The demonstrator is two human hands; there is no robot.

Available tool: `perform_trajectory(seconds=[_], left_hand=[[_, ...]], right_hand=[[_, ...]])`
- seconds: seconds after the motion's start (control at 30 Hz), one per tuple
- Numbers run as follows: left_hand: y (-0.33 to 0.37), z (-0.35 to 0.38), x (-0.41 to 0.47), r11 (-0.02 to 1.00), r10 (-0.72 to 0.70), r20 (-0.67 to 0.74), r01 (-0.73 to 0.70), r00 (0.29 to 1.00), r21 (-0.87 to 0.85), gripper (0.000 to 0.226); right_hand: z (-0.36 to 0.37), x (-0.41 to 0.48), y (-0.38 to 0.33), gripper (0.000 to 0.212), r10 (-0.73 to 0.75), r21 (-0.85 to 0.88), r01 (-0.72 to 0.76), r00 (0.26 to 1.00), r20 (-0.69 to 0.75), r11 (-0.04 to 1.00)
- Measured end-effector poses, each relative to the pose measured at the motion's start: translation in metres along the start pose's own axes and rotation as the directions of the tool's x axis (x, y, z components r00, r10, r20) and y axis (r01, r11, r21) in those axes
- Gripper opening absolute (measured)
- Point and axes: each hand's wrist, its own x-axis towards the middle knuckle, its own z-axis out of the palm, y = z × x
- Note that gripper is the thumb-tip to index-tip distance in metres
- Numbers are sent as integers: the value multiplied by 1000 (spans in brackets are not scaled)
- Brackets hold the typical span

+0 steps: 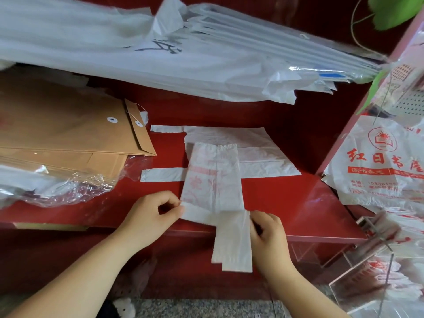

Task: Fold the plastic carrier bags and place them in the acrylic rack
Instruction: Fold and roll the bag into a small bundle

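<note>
We pinch the folded carrier bag [212, 184] at the near edge of the red table [286, 203]: our left hand [151, 214] nips its left corner, our right hand [267, 228] grips the handle strips hanging over the edge. Another bag [259, 154] lies flat beneath it, and the acrylic rack [367, 271] stands low to the right.

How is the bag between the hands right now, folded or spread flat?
Folded. The bag is a narrow strip lying across another, spread bag; its handles hang over the shelf edge.
</note>
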Motion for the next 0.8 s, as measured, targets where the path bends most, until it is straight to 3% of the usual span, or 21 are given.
perform_trajectory(seconds=[0.07,0.17,0.2,0.4,0.5,0.63,0.8], left_hand=[[3,4,2,999,-38,-78,38,996,-5,28],[9,11,3,995,-97,-147,101,984,20,28],[10,14,4,992,-110,-157,117,981,37,28],[14,26,10,950,-3,-206,67,979,306,39],[20,25,11,901,-18,-199,102,980,421,35],[20,23,11,908,-28,-189,104,982,406,41],[16,23,9,928,8,-166,55,986,368,37]], right_hand=[[1,11,-6,41,248,75,-248,969,8,966],[3,25,-16,14,346,-105,-345,938,-14,933],[3,28,-20,16,360,-153,-360,932,-28,920],[2,37,-25,22,366,-422,-323,930,23,847],[-1,42,-25,46,393,-494,-320,918,47,808],[-4,48,-18,40,397,-600,-281,915,67,749],[1,45,-17,32,351,-596,-284,936,-4,751]])
